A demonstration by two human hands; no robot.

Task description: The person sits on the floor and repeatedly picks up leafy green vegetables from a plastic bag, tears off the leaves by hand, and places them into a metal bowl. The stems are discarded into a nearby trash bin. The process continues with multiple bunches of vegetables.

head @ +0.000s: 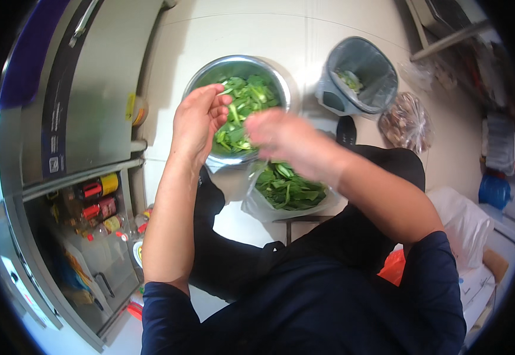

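Over the left side of a steel basin (286, 95) my left hand (202, 117) is raised with its fingers curled. Pale green shows at its fingertips, but whether it is a held stem or greens lying behind is unclear. Cut leafy greens (253, 93) fill the bottom of the basin. My right hand (279, 133) is blurred above the basin's near right edge, its fingers bent, and anything in them is hard to make out. Just below it, between my legs, a clear plastic bag (257, 206) stands open around whole leafy greens (290, 188).
A grey lined bin (328, 95) with green scraps stands beyond the basin to the right. Near it lies a plastic bag of brown mushroom-like pieces (406, 122). On the left are a steel cabinet (102, 88) and a low shelf of bottles (106, 226). A white bag (457, 226) sits at right.
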